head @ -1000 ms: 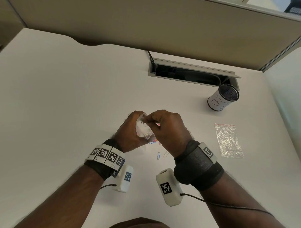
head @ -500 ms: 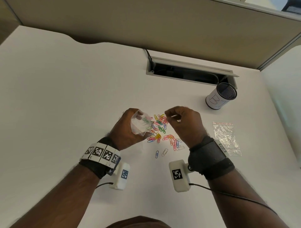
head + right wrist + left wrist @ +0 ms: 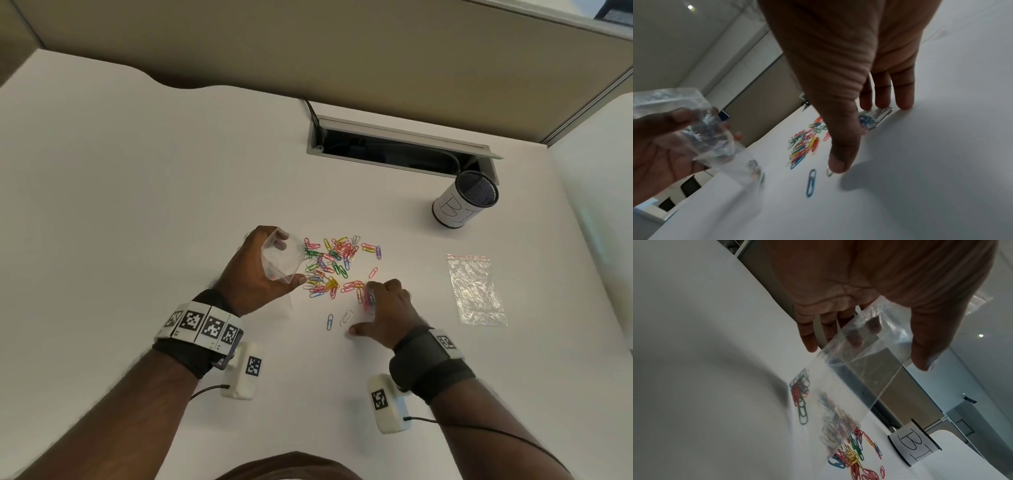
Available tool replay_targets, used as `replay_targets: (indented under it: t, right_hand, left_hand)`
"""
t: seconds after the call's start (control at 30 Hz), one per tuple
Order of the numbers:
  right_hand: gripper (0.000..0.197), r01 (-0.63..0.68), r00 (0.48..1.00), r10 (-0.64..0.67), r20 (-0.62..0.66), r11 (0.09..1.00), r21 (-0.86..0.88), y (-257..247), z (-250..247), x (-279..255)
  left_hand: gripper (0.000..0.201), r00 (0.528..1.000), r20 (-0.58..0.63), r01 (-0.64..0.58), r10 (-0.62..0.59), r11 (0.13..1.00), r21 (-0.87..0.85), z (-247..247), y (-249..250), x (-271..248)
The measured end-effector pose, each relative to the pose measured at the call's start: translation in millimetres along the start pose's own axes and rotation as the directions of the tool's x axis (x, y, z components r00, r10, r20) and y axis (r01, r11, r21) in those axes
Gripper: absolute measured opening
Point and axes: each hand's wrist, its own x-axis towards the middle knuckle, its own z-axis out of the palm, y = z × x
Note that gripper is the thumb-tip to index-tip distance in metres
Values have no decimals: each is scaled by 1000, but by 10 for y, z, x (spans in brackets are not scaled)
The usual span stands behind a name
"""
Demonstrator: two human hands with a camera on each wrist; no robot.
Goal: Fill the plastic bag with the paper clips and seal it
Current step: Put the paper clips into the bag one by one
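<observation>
The left hand (image 3: 255, 270) grips the open bag (image 3: 282, 255) while the right hand (image 3: 385, 313), fingers spread, presses down among the clips (image 3: 334, 262).

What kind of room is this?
Probably an office cubicle: a white desk with a recessed cable hatch, a beige partition wall behind it, and a black mesh pen cup.
</observation>
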Motion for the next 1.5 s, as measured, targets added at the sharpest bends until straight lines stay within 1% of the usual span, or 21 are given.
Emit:
replay_targets:
  t: [0.13, 0.2, 0.27, 0.43, 0.53, 0.6, 0.67, 0.73, 0.77, 0.8, 0.87, 0.9, 0.97, 1.03, 1.13, 1.2, 1.33, 1.5]
  right_hand:
    - [96, -34, 999, 34, -40, 999, 11, -179, 126, -32]
    - [89, -49, 996, 50, -72, 999, 20, -269, 198, -21]
    - [78, -47, 993, 51, -102, 998, 42, -350, 243, 11]
    - [37, 11, 987, 2, -158, 997, 81, -412, 256, 167]
    - [23, 83, 974, -51, -220, 987, 139, -363, 230, 261]
    - [23, 149, 963, -96, -252, 968, 200, -318, 209, 303]
    - [28, 206, 946, -134, -294, 951, 229, -269, 192, 330]
    - [39, 240, 927, -171, -334, 954, 178, -226, 186, 351]
    - [48, 242, 927, -188, -325, 961, 136, -214, 183, 360]
    - [59, 244, 934, -205, -292, 965, 102, -206, 180, 368]
    - [81, 249, 956, -234, -177, 966, 64, -218, 170, 388]
    - [87, 253, 961, -247, -122, 967, 38, -233, 169, 402]
    - [91, 263, 962, -265, -57, 964, -49, -257, 178, 437]
    - [83, 277, 958, -285, -43, 951, -136, -264, 189, 459]
    - [59, 319, 931, -344, -117, 928, -192, -246, 189, 470]
    - [48, 333, 917, -366, -157, 922, -197, -244, 185, 471]
    - [39, 354, 898, -398, -187, 907, -229, -250, 178, 450]
    - [25, 390, 887, -428, -172, 895, -214, -243, 155, 449]
  left_hand:
    - [67, 1000, -1, -1, 1, 1000, 5, 2, -12, -12]
    - [68, 1000, -5, -4, 4, 1000, 14, -5, -21, -16]
    - [68, 1000, -6, -2, 2, 1000, 19, -16, -26, -20]
    - [68, 1000, -9, 20, -20, 1000, 9, -45, -21, -36]
    - [64, 1000, -5, 23, -23, 1000, 16, -60, -13, -40]
    - [63, 1000, -2, 21, -21, 999, 24, -66, -12, -44]
    - [66, 1000, -6, 26, -26, 999, 23, -74, -16, -50]
    - [69, 999, -8, 33, -33, 999, 23, -79, -20, -57]
    - [69, 999, -7, 35, -35, 999, 23, -79, -20, -61]
    - [69, 999, -6, 37, -37, 999, 24, -78, -22, -64]
    - [68, 999, -1, 40, -40, 999, 26, -80, -22, -73]
    - [68, 999, 1, 42, -43, 999, 27, -80, -21, -77]
    - [67, 999, 4, 49, -49, 998, 38, -83, -26, -82]
    - [65, 999, 7, 52, -52, 997, 48, -85, -42, -84]
    - [64, 998, 13, 58, -59, 996, 62, -88, -64, -79]
    - [64, 998, 14, 60, -61, 996, 63, -89, -63, -75]
    - [63, 999, 11, 51, -52, 997, 57, -87, -47, -68]
    - [63, 999, 7, 52, -52, 997, 49, -91, -31, -72]
